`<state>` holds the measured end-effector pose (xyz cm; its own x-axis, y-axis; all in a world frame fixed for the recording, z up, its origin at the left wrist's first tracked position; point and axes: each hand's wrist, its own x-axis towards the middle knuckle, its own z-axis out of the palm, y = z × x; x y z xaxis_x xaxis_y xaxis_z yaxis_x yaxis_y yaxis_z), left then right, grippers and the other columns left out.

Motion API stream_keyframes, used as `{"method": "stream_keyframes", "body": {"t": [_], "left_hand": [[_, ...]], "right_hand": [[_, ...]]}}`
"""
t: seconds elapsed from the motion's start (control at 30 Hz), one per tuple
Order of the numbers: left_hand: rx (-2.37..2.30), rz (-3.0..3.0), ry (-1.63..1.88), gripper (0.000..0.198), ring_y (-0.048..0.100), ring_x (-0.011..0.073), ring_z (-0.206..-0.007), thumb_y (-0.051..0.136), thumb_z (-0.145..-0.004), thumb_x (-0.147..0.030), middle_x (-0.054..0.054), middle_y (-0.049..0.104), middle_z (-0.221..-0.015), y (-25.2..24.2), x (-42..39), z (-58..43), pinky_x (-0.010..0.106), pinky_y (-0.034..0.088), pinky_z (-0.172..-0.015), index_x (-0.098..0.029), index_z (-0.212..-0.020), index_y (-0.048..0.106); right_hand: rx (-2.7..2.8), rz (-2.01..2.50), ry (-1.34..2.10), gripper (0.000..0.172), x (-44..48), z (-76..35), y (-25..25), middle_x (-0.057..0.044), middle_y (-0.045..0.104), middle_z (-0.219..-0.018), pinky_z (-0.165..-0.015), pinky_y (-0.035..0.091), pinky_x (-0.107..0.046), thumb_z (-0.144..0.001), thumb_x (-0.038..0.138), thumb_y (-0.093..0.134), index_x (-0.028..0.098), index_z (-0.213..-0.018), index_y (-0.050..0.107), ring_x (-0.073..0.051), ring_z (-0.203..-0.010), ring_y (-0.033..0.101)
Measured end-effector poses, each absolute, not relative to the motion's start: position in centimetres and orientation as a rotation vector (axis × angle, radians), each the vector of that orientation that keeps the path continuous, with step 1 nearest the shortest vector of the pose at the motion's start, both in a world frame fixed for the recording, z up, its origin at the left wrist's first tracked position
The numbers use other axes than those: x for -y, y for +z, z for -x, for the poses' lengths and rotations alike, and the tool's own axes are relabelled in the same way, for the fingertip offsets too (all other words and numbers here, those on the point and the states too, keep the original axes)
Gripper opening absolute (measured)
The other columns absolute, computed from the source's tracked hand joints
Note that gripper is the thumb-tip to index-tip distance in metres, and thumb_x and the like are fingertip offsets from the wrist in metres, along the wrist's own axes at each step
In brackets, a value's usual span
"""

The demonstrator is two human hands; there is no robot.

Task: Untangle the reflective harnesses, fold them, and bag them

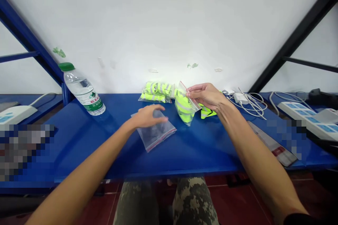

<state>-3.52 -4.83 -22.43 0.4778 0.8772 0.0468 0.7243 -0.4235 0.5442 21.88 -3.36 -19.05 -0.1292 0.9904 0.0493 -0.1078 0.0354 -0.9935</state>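
Observation:
My right hand pinches the top of a clear zip bag with a folded neon-yellow reflective strap or vest inside; the bag hangs just over the blue table. Over a flat, clear zip bag with a red seal line, my left hand has its fingers apart; whether it touches the plastic I cannot tell. Behind, against the wall, lie more bagged neon-yellow bundles. A loose neon-yellow piece with grey bands shows below my right hand, partly hidden by it.
A water bottle with a green cap stands at the left on the blue table. At the right are a white charger with coiled cable, a phone and a power strip. A white wall rises behind.

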Motion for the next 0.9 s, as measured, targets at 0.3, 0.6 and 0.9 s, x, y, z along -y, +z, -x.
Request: {"method": "stream_keyframes", "body": {"t": [0.3, 0.6, 0.9], "left_hand": [[-1.095, -1.637, 0.96, 0.045, 0.046, 0.01, -0.04, 0.05, -0.093, -0.055, -0.003, 0.046, -0.045, -20.1, 5.4, -4.7, 0.023, 0.033, -0.039, -0.018, -0.068, 0.051], [-0.882, -1.75, 0.932, 0.024, 0.052, 0.0069, -0.047, 0.042, -0.098, -0.025, -0.005, 0.046, -0.058, -19.6, 5.8, -4.5, 0.02, 0.037, -0.045, -0.019, -0.074, 0.045], [-0.991, -1.925, 1.218, 0.028, 0.039, 0.0072, -0.045, 0.049, -0.083, -0.022, -0.006, 0.04, -0.048, -20.1, 6.8, -5.8, 0.023, 0.026, -0.047, -0.019, -0.058, 0.038]], "right_hand": [[1.422, 1.022, 1.306, 0.033, 5.3, -20.5, -18.8, -0.001, 0.063, -0.054, -0.041, 0.038, -0.022, -0.04, 0.024, 0.094, 0.014, -0.059, 0.069, -0.008, -0.046, 0.051], [1.324, 0.959, 1.45, 0.029, 5.7, -22.0, -20.0, 0.001, 0.062, -0.057, -0.05, 0.041, -0.024, -0.05, 0.03, 0.092, 0.015, -0.065, 0.072, -0.007, -0.051, 0.049], [1.17, 1.012, 1.251, 0.031, 7.2, -22.7, -20.3, 0.0, 0.061, -0.06, -0.049, 0.043, -0.024, -0.048, 0.034, 0.089, 0.016, -0.061, 0.067, -0.009, -0.054, 0.052]]}}
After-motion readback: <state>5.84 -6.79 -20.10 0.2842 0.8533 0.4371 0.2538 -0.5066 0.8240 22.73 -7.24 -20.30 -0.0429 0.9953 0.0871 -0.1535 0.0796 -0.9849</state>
